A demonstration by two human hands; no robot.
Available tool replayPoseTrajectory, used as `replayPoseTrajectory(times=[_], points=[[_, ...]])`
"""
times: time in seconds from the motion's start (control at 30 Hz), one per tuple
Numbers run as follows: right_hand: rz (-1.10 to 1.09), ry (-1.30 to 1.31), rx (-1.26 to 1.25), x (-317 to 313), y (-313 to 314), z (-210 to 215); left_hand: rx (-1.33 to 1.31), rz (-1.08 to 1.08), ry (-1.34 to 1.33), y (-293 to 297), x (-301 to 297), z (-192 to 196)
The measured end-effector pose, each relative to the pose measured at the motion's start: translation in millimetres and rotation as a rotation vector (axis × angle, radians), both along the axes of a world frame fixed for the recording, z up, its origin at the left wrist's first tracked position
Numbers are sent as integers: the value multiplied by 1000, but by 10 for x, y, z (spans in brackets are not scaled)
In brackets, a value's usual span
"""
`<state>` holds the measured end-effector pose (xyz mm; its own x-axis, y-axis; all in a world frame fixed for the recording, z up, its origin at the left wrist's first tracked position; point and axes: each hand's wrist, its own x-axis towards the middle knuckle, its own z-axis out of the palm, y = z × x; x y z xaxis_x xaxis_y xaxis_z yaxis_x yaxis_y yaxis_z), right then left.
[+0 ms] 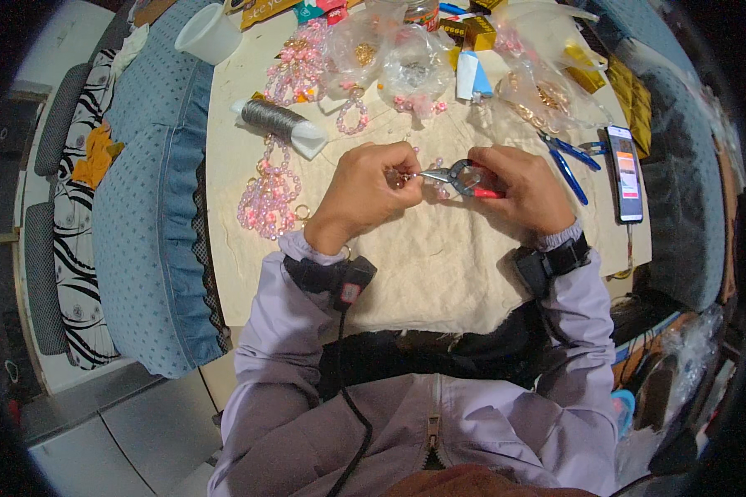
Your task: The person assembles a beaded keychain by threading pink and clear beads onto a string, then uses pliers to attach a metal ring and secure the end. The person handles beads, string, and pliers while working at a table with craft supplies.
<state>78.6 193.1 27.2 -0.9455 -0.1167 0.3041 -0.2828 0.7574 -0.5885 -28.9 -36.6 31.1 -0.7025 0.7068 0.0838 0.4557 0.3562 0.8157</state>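
The left hand (371, 192) is bent inward above a cream cloth (427, 286), thumb and fingertips pinched together on a small piece (400, 177) whose kind is too small to make out. The right hand (524, 184) is curled around the pliers (456, 174), its fingers wrapped on the red handles, with the narrow nose pointing left and reaching the left hand's fingertips; whether the nose grips anything cannot be told. The pliers are over the middle of the cloth, between the two hands, and a few pale pink beads (441, 192) show just under them. Both wrists wear black straps (317, 273). On the counter (225, 273), left of the left hand, lies a cluster of pink bead loops (269, 199), and just beyond it a grey spool (273, 118) rests on its side. A single loop (354, 116) lies farther off, near a pink bundle (297, 70) and two clear bags (419, 70). To the far right, another bag (532, 91) holds gold rings; nearer, blue-handled cutters (568, 170) lie between the right hand and a lit phone (625, 176). A white cup (209, 35) is at the far left.
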Motion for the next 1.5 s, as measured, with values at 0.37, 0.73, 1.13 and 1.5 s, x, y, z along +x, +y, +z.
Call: replayPoseTrajectory(times=[0.37, 0.73, 1.13, 1.5], points=[[-54, -11, -12, 10, 20, -18, 119, 7, -421, -29, -49, -111], [-87, -63, -33, 13, 55, 11, 76, -22, -347, -89, -87, -116], [-92, -52, -35, 9, 60, -20, 233, 3, -496, -72, -102, -184], [-92, -66, -18, -7, 52, -16, 253, -2, -642, -4, -80, -173]])
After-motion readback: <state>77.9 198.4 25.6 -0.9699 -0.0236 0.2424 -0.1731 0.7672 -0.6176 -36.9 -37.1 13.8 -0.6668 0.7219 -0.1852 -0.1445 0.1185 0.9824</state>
